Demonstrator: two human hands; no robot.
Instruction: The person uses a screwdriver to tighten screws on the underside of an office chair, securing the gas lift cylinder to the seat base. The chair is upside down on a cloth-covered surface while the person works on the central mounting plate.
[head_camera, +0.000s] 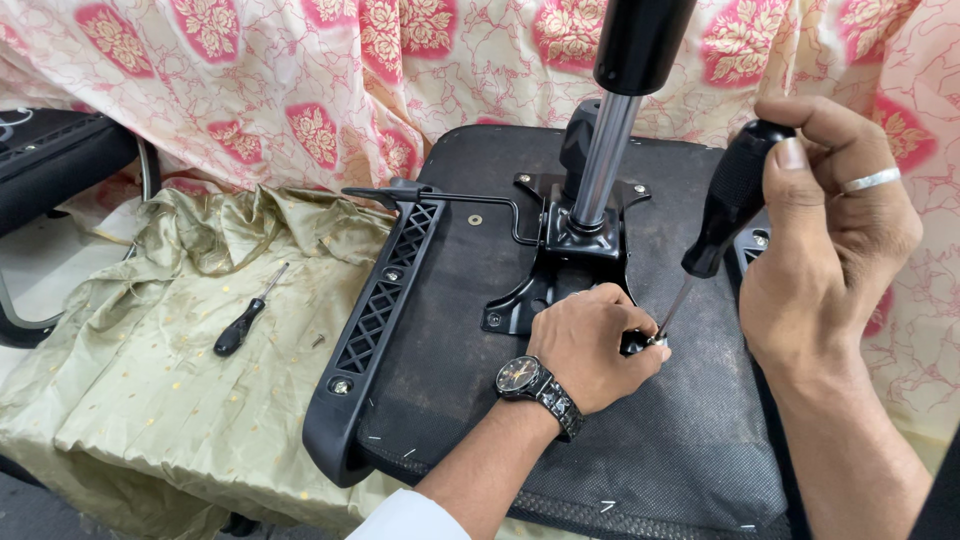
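Screwdriver, gripped by the closed right hand, slants down-left; its tip meets the bracket foot on the upturned chair seat, where the left hand pinches beside it.

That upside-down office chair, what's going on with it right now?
A person has an office chair seat lying bottom-up on a bed. Their right hand grips a black-handled screwdriver, its tip down at a corner of the metal mounting plate. Their left hand, wearing a watch, steadies that spot. A smaller screwdriver and a loose screw lie on the green cloth nearby.
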